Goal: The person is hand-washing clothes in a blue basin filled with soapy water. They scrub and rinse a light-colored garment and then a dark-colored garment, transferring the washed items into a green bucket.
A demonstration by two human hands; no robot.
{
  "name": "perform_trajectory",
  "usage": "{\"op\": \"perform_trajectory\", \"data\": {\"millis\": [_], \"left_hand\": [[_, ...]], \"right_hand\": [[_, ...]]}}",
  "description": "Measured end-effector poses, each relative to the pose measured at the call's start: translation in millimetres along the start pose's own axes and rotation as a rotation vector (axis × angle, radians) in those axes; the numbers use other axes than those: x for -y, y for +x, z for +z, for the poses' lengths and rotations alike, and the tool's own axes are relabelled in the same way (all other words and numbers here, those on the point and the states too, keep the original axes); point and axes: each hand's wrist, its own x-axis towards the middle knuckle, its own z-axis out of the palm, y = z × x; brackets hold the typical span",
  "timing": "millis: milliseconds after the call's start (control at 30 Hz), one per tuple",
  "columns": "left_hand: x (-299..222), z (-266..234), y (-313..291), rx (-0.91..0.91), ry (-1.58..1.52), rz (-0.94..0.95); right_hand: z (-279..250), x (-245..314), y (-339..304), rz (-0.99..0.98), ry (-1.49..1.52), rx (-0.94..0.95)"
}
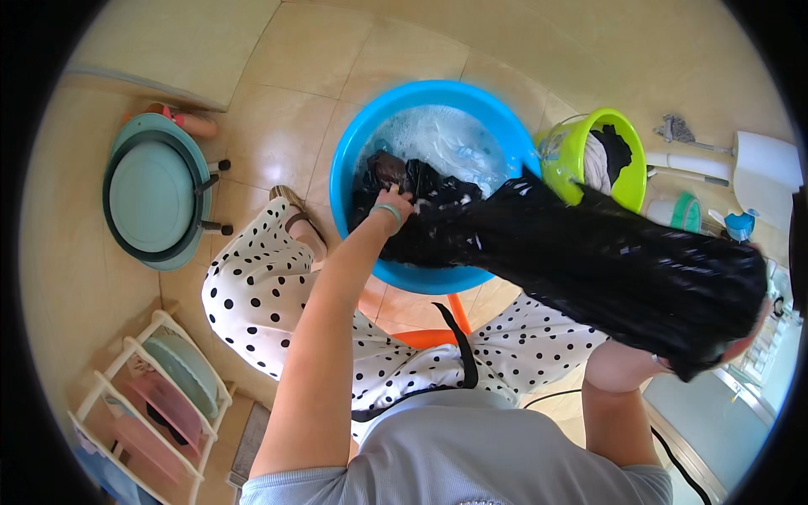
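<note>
A wet black garment (623, 261) stretches from a round blue basin (343, 139) out to the right. Inside the basin, my left hand (394, 204) has its fingers closed on the dark cloth near the left side. My right hand (745, 341) is raised at the far right with the garment's other end draped over it. Most of its fingers are hidden behind the fabric. White suds (446, 135) and soapy water fill the far part of the basin, with more dark cloth bunched at its left.
A lime-green bucket (572, 160) holding clothes stands just right of the basin. Folded teal basins (151, 198) lean at the left wall, above a white rack (126, 358) with several basins. A toilet brush (690, 143) lies at the far right. An orange stool (425, 338) is beneath me.
</note>
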Motion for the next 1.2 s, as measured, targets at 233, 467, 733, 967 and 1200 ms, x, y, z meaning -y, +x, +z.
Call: {"op": "perform_trajectory", "data": {"millis": [233,467,733,967,1200], "left_hand": [[-55.5,2.1,-3.3,0.073,0.044,0.207],[-84.8,7.5,-38.6,0.164,-0.015,0.252],[-53.3,-38.6,-28.7,-0.364,-2.154,-0.088],[-45.1,-111.8,-74.6,0.068,-2.618,0.326],[-45.8,-171.8,-126.7,-0.174,-2.408,0.476]], "right_hand": [[-12.9,6.0,43.9,-0.097,-0.159,-0.025],[52.3,-49.1,22.8,0.835,0.17,0.3],[59.8,-105.5,-33.7,0.363,-0.148,0.962],[42.6,-124.8,-74.0,0.51,-0.128,1.24],[20.0,-191.7,-32.0,0.897,-0.216,0.496]]}}
